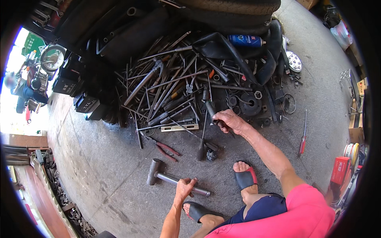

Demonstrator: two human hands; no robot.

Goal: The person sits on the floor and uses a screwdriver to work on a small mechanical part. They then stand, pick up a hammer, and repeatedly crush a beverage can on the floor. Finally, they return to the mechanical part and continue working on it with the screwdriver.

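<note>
- I see my left hand [185, 187] down low on the handle of a hammer [170, 178]. The fingers are curled over the metal handle, so the hand is closed on it.
- The hammer lies flat on the grey floor [99, 166], just in front of my feet. Its dark head [153, 171] points away to the left. The hand holds the handle well back from the head, toward the far end, where a swing gets the most push.
- My right hand [229, 121] reaches further out, to the near edge of the big pile of tools [174, 87]. It is closed around a dark tool handle [210, 108] that sticks up out of the pile. I cannot tell what kind of tool it is.
- The right arm is stretched long because the pile sits well apart from my body.
- Between the two hands lie red pliers [166, 150] and a short dark tool [201, 148], both flat on the floor, near enough to grab.
- A red screwdriver [303, 139] lies alone off to the right.
- My feet are in black and red sandals [245, 178]. It looks like I am squatting low so both hands can reach the floor.
- Behind the pile I see black rubber tubes [238, 55], a blue can [245, 40] and tires [230, 12] stacked at the back.
</note>
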